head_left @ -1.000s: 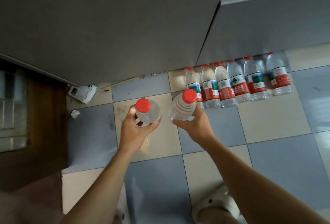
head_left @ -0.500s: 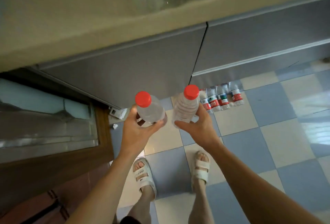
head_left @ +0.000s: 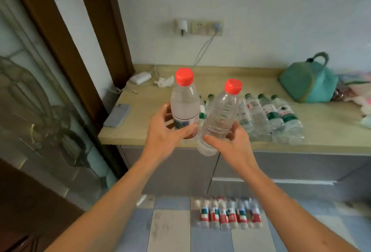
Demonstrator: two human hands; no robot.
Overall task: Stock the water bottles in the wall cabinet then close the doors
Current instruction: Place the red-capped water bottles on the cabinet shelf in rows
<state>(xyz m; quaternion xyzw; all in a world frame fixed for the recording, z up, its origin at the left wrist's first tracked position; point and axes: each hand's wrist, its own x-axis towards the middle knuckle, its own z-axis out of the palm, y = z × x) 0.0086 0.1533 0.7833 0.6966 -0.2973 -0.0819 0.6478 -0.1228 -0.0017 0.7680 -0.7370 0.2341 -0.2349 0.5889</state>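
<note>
Spanning the room's far side, a beige counter (head_left: 140,99) carries lying bottles (head_left: 269,117). Left hand (head_left: 164,133) grasps one red-capped bottle (head_left: 183,103), right hand (head_left: 232,143) another (head_left: 218,117), above it. Floor bottles (head_left: 228,213) are blurred.

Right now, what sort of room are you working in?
Probably a home kitchen or utility room: a beige stone-look countertop over grey flat-front base cabinets, a wall power-socket strip, and a blue-and-cream checked tile floor.

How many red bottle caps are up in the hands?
2. One tops the clear plastic bottle in the left hand, one the ribbed clear bottle in the right hand. Floor bottles are too blurred to count.
</note>
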